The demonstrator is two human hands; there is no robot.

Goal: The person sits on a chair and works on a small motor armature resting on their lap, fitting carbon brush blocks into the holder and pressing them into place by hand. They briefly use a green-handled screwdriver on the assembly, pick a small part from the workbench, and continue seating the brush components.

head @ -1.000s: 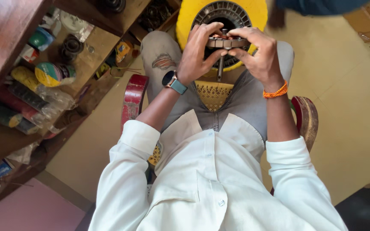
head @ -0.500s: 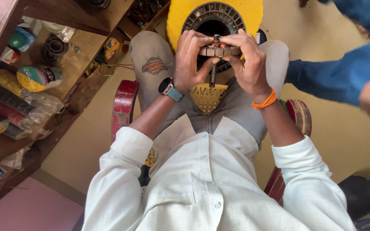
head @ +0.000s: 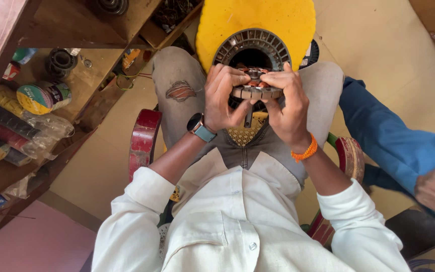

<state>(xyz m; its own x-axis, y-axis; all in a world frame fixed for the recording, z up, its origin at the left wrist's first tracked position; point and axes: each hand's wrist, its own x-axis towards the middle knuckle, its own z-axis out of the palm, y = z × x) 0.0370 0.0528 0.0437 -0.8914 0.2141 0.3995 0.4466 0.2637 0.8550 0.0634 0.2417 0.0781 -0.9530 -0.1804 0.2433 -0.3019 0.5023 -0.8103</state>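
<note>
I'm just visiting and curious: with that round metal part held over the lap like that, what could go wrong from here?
1. Both hands, left hand and right hand, grip the round ribbed metal motor core with copper windings above the knees; if it slips, it may drop onto the legs or floor.
2. Fingers press on the windings, so thin wire could perhaps bend or nick.
3. Another person's blue sleeve is close on the right and might jostle the elbow.
</note>
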